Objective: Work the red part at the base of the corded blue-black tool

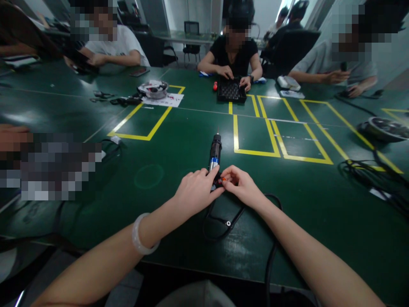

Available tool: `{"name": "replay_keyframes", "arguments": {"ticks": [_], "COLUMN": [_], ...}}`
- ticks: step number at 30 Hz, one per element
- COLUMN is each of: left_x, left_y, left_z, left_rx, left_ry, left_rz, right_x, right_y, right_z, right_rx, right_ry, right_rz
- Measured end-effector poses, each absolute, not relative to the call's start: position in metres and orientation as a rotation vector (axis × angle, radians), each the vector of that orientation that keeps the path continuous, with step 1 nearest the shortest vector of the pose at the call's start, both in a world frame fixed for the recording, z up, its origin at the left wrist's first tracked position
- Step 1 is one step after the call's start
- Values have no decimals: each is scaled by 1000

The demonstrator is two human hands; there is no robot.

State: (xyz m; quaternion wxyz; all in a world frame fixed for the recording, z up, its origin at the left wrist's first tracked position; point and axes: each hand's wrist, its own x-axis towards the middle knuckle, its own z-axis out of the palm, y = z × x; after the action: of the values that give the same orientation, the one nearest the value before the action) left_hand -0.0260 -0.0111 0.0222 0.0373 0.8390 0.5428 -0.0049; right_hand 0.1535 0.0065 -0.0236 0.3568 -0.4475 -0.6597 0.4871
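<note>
An electric screwdriver (216, 149) lies on the green table with its thin bit pointing away from me. Its front is black, and a silver and blue band shows just ahead of my fingers. My left hand (196, 189) is closed over its rear part. Beside it, my right hand (240, 184) pinches at a small red-orange part (223, 180) near the screwdriver's back end; whether that part belongs to the tool I cannot tell. A black cable (220, 236) loops on the table below my hands and runs over the near edge.
Yellow tape rectangles (257, 152) mark the green table (179, 238). Coiled black cables (361, 175) lie at right, near a round metal part (388, 128). Across the table, a person handles a black tray (231, 90). A metal bowl (156, 90) sits on paper at back left.
</note>
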Motion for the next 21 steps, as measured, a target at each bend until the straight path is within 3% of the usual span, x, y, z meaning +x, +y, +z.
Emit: {"name": "replay_keyframes", "arguments": {"ticks": [21], "left_x": [-35], "left_y": [-8], "left_z": [16], "left_rx": [2510], "left_ry": [1622], "left_rz": [67], "right_x": [156], "right_y": [6], "right_z": [-19], "right_rx": [-1134], "right_ry": [-1775], "right_rz": [1222]}}
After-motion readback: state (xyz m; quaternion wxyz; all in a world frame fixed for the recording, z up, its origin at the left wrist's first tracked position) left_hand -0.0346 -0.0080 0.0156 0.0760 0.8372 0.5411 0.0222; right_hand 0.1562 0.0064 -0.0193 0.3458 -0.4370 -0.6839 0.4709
